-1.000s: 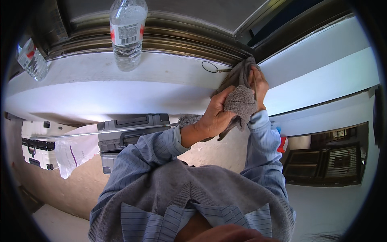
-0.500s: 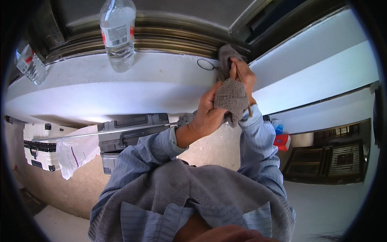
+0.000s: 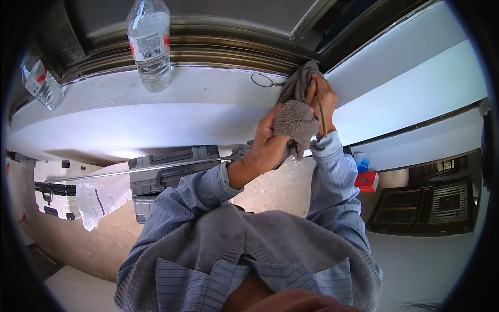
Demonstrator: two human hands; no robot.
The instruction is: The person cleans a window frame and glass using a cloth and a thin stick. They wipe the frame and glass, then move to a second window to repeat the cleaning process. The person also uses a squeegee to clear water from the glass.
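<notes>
A brown-grey cloth stretches from my left hand up to the corner of the window track. My left hand is closed round its bunched lower part. With my right hand I grip a thin brown stick, its lower end pointing back over my wrist. The right fingers are at the upper part of the cloth, which lies against the dark window frame. The stick's upper end is hidden by fingers and cloth. A thin dark ring lies on the white sill, left of the cloth.
A clear bottle stands on the sill, with its reflection at far left. Below are a grey case, a white case, a plastic bag and a metal rod. A red box sits at right.
My right hand has shifted slightly right, with the stick now more upright. The cloth's upper part has moved right and looks more wrinkled. My left hand stays nearly in place, still gripping the cloth.
</notes>
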